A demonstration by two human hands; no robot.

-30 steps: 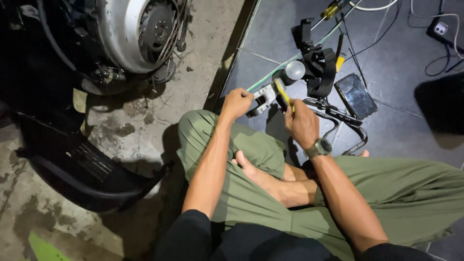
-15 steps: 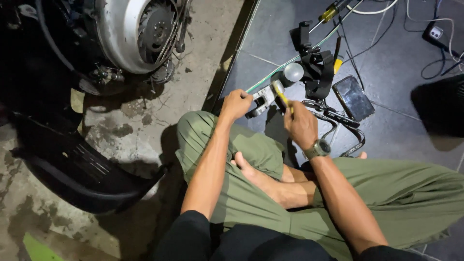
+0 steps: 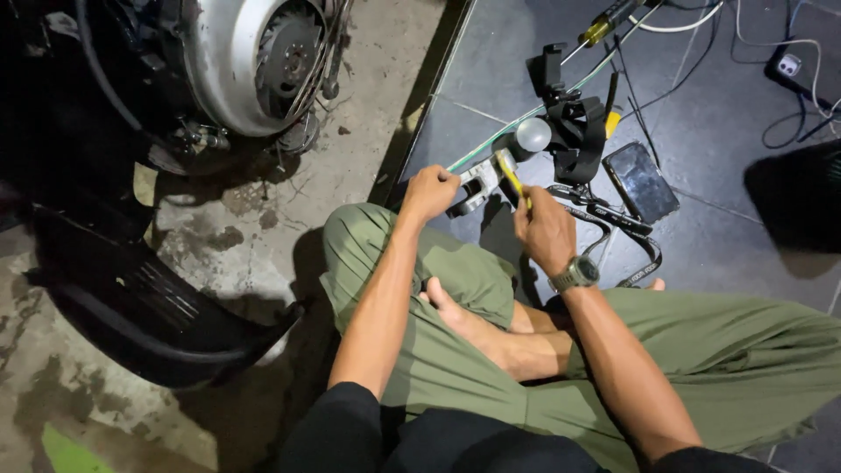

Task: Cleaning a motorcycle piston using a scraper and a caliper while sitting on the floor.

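I sit cross-legged on the floor in green trousers. My left hand point(image 3: 429, 193) grips a small grey metal part point(image 3: 477, 184) held above my knee. My right hand point(image 3: 545, 229), with a wristwatch, holds a yellow-handled tool point(image 3: 510, 175) whose tip rests on that metal part. A thin green cable point(image 3: 499, 136) runs from the part toward the upper right.
A scooter's silver engine cover and fan point(image 3: 254, 61) and black body panel point(image 3: 149, 307) stand at the left on stained concrete. On the dark tiles lie a phone point(image 3: 641, 181), a black strap mount point(image 3: 574, 131), a yellow-handled screwdriver point(image 3: 613, 22), white cables and a charger point(image 3: 788, 63).
Both hands stay on the metal part; the yellow-handled tool has shifted only slightly. The view moved a little.
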